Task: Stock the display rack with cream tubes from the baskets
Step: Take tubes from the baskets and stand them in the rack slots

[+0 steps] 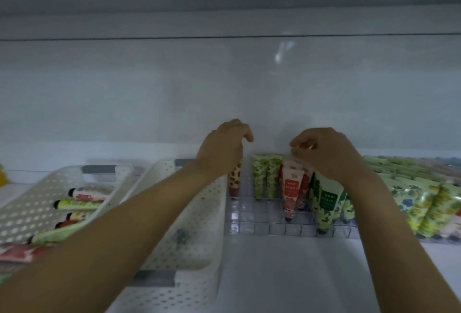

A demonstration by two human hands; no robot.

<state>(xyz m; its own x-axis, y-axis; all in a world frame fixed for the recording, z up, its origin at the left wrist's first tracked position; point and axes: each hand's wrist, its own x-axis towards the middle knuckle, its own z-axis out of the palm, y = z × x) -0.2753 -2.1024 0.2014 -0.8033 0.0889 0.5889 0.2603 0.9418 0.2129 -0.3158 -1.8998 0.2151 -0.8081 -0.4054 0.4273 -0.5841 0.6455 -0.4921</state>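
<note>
as both hands reach over the rack, tubes wait in the basket

head view: with both forearms stretched forward, the hands hang over the back of the clear rack (262, 223). left hand (222, 148) is bent at the wrist, knuckles up and fingers curled down over a spotted tube (235, 180) standing at the rack's left edge. the tube's top is hidden, so i cannot tell whether it is gripped. right hand (326, 153) arches downward, fingertips pinching the top of a pink tube (295, 164) standing behind a red-label tube (291, 193). green tubes (265, 175) stand between the hands. more tubes (79, 204) lie in the left basket (37, 210). green packs (411, 188) lie on the right.
</note>
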